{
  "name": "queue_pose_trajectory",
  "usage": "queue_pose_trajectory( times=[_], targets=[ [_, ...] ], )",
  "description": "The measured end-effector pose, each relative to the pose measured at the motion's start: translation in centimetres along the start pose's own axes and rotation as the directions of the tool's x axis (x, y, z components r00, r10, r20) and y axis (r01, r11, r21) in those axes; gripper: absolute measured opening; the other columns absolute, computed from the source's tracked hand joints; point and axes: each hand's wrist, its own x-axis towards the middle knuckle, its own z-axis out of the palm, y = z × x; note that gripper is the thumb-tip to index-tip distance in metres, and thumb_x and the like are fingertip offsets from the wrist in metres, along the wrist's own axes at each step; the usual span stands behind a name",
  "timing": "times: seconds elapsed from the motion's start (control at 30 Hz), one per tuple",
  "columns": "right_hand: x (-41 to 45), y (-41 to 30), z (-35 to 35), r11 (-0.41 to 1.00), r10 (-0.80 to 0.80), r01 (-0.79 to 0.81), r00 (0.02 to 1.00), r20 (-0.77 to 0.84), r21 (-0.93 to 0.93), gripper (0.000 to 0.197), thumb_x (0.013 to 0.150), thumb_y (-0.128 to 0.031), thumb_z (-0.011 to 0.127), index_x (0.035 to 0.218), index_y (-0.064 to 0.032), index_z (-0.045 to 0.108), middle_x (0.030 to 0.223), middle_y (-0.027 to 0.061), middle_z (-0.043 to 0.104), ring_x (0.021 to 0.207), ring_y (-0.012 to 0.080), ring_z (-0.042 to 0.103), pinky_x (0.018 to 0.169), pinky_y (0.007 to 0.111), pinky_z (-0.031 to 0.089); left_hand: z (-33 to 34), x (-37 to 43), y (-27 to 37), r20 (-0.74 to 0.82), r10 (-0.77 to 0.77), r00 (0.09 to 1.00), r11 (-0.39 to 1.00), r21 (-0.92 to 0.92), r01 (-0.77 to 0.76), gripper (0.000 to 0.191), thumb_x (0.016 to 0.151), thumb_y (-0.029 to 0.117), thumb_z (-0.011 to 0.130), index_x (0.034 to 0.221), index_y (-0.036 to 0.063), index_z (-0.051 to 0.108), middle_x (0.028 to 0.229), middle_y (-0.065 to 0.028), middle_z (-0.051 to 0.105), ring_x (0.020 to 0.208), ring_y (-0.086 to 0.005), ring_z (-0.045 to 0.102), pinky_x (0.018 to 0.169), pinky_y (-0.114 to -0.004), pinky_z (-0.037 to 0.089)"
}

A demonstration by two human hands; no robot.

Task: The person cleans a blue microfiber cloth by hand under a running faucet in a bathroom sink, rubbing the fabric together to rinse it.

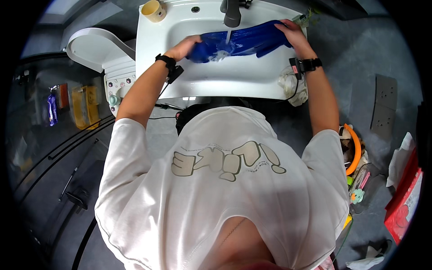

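Observation:
A wet blue cloth (249, 38), perhaps a garment, is stretched sideways over the white washbasin (219, 84). My left hand (185, 47) grips its left end, which is blurred. At the upper right, my right hand (296, 35) holds the other end near the basin's rim. From the grey faucet (232, 15) a stream of water (228, 36) falls onto the cloth left of its middle and splashes there. Both of my wrists carry black straps with small devices.
A yellow cup (153, 11) stands on the basin's back left corner. White crumpled fabric (293, 86) hangs over the front right corner. Left of the basin is a toilet with its lid (98, 47) raised. A glass container with a plant (301, 20) sits at the back right.

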Motion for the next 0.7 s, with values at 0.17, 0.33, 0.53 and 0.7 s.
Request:
queue_pose_trajectory(
  times=[0.17,0.33,0.53,0.7],
  targets=[
    [-0.5,-4.0,4.7,0.995,-0.074,0.048,0.941,0.33,0.085,0.03,0.099,-0.027,0.074,0.122,-0.0066,0.075,0.11,0.0007,0.076,0.1,0.012,0.069,0.091,0.028,0.053,6.0,2.3,1.9,0.025,0.252,0.968,0.604,0.777,-0.177,0.118,0.076,0.072,0.083,0.165,0.0102,0.036,0.158,-0.0271,0.05,0.152,-0.042,0.041,0.121,-0.049,0.04],
    [2.6,-2.2,5.3,0.984,-0.048,0.09,0.964,0.262,-0.152,0.035,0.099,-0.023,0.074,0.13,-0.0082,0.072,0.118,0.002,0.074,0.105,0.0114,0.067,0.093,0.026,0.052,9.1,4.0,6.6,0.188,0.075,0.979,0.915,0.376,-0.142,0.064,0.096,0.05,0.076,0.14,0.0047,0.064,0.103,-0.0103,0.078,0.102,-0.0243,0.075,0.096,-0.039,0.059],
    [5.7,11.0,5.7,0.837,-0.142,0.086,0.988,-0.062,-0.54,0.048,0.093,-0.045,0.074,0.127,-0.0114,0.073,0.124,0.0164,0.076,0.114,0.0327,0.072,0.099,0.04,0.057,7.3,3.9,5.3,0.231,-0.074,0.97,0.832,-0.521,0.188,0.054,0.114,0.051,0.044,0.138,0.0053,0.06,0.116,-0.0089,0.078,0.1,-0.0201,0.079,0.095,-0.04,0.064],
    [0.7,14.3,14.9,0.836,0.545,-0.539,0.79,0.281,-0.107,0.077,0.107,-0.072,0.033,0.151,-0.0133,0.057,0.155,0.0095,0.059,0.146,0.0289,0.051,0.119,0.047,0.04,5.1,2.5,4.7,0.18,-0.026,0.983,0.563,-0.81,0.163,0.059,0.116,0.051,0.036,0.144,0.003,0.057,0.133,-0.0161,0.073,0.12,-0.0343,0.073,0.108,-0.056,0.056]
  ],
)
